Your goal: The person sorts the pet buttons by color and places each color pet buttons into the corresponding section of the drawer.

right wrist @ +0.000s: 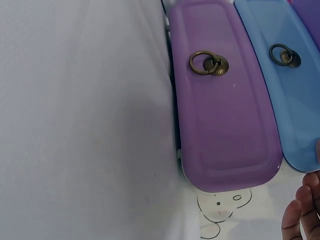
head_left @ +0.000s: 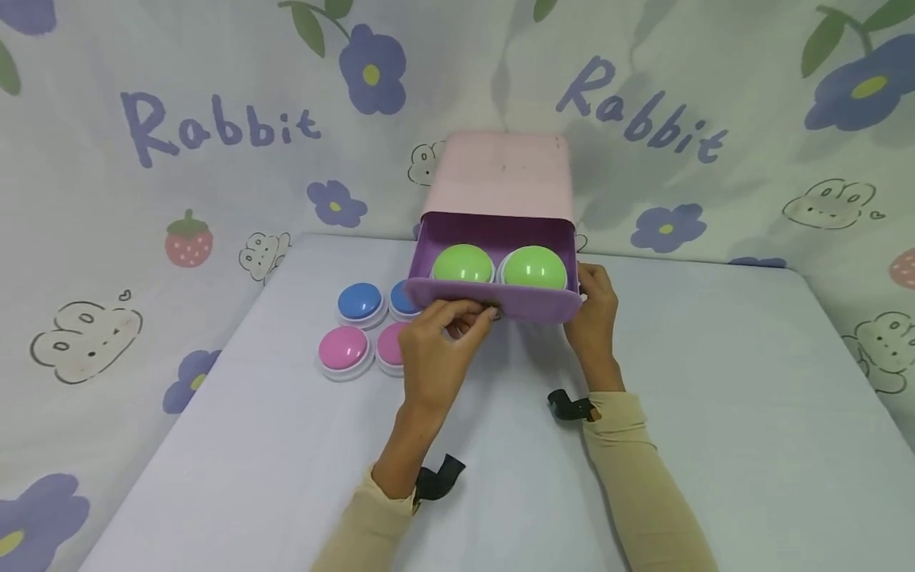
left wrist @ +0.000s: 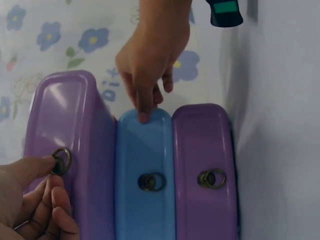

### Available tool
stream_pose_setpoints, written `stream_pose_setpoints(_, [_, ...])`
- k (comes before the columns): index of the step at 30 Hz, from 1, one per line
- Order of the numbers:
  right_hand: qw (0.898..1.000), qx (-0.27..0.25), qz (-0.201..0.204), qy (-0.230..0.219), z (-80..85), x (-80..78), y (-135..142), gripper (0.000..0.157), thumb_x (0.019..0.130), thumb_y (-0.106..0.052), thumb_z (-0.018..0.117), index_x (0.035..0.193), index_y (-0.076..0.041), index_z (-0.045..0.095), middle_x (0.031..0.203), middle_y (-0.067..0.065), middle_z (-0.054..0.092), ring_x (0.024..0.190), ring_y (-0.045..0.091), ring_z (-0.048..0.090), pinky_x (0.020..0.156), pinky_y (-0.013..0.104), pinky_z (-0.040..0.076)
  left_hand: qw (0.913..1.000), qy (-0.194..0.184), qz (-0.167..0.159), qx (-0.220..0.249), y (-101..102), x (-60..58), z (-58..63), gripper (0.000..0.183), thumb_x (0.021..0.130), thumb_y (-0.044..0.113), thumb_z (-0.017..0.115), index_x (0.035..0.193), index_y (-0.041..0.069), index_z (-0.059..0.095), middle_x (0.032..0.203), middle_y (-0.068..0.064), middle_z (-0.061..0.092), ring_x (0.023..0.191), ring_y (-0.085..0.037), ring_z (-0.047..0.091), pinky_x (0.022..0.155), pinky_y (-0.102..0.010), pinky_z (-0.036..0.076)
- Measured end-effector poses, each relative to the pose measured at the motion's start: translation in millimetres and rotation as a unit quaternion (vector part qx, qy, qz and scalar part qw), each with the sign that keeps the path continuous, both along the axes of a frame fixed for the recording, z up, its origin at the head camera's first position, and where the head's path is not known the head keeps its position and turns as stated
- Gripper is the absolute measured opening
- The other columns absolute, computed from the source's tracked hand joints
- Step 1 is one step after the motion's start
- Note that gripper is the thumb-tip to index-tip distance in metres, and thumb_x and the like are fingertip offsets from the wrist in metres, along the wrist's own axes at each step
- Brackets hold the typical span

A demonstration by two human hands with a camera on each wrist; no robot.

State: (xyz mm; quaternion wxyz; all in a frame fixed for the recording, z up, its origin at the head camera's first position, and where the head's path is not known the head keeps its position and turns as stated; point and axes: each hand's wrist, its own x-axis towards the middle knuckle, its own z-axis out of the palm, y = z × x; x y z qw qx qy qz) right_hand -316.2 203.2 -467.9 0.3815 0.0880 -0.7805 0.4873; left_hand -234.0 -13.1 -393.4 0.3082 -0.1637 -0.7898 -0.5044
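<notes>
A small pink chest [head_left: 503, 171] stands at the back of the table with its top purple drawer [head_left: 532, 306] pulled out. Two green dome-topped buttons [head_left: 463, 264] with white bases sit side by side in that drawer. My left hand [head_left: 436, 357] pinches the drawer's brass ring pull [left wrist: 68, 160] between thumb and fingers. At the chest's right side is my right hand [head_left: 596, 318], a fingertip touching the end of the blue middle drawer [left wrist: 145, 212]. Both this drawer and the purple bottom drawer [right wrist: 225, 125] are closed, their ring pulls hanging free.
Left of the chest, two blue dome buttons [head_left: 360, 300] and two pink ones [head_left: 343, 348] lie on the white table [head_left: 715, 413], partly behind my left hand. A patterned cloth [head_left: 236, 183] hangs close behind and beside the table.
</notes>
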Motion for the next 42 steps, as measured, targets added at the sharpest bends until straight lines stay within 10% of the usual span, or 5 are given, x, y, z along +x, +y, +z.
stream_pose_setpoints(42, [0.999, -0.016, 0.008, -0.032, 3.5, 0.0, -2, 0.026, 0.088, -0.002, 0.075, 0.113, 0.004, 0.072, 0.102, 0.017, 0.06, 0.092, 0.029, 0.058, 0.073, 0.042, 0.047, 0.9994, 0.027, -0.006, 0.021, 9, -61.8, 1.1, 0.015, 0.087, 0.017, 0.08, 0.087, 0.002, 0.076, 0.079, -0.002, 0.067, 0.069, -0.011, 0.06, 0.063, -0.026, 0.05])
